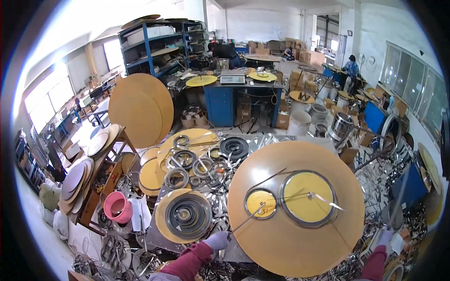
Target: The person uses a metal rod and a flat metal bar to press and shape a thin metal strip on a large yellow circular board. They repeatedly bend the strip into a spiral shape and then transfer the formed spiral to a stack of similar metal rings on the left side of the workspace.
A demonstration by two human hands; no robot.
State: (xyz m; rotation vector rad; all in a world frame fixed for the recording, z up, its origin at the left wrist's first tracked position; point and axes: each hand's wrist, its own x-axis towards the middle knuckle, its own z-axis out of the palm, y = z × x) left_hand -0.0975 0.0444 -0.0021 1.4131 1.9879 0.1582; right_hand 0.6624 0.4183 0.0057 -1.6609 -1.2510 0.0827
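In front of me lies a large round tan board (300,248). On it rest a big ring (284,189) and a smaller ring (245,204), each dark-edged around a yellow disc. My left hand (218,240), in a pale glove, is closed at the board's left edge on the near end of a thin dark rod (247,220), which reaches onto the smaller yellow disc. A second thin rod with a bright strip end (328,201) crosses the big disc. At the far right, my right hand (385,237), also gloved, is closed on a long grey strip (401,201), blurred and rising upward.
Left of the board, nested dark rings (185,214) sit on a yellow disc, with loose metal rings (177,178) behind. A pink bucket (118,207) stands farther left. Metal strip scraps (379,180) litter the right side. Beyond is a blue workbench (220,105); other people work at the back.
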